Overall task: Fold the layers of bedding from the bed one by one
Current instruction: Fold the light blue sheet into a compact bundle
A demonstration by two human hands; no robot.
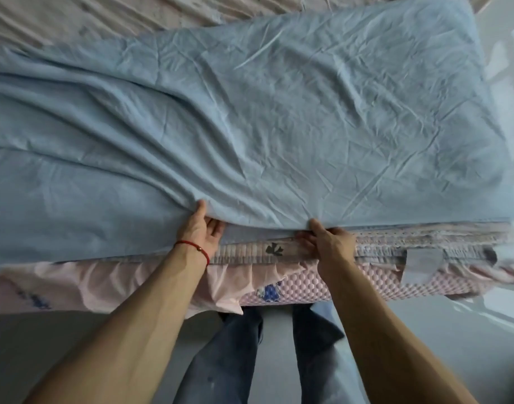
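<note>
A wrinkled light blue sheet (250,118) lies spread across the bed, its near edge along the bed's front side. My left hand (201,228) pinches that edge, thumb on top and fingers underneath. My right hand (327,239) grips the same edge a little to the right, thumb on top. The edge is lifted slightly between both hands. Under it show a patterned pink-and-blue layer (410,240) and a pale pink sheet (104,281) hanging over the bed's side.
A beige, creased sheet (104,16) covers the far part of the bed. A pink dotted mattress side (351,287) faces me, with a grey tag (421,263). My legs in blue jeans stand on a grey floor (46,345) close to the bed.
</note>
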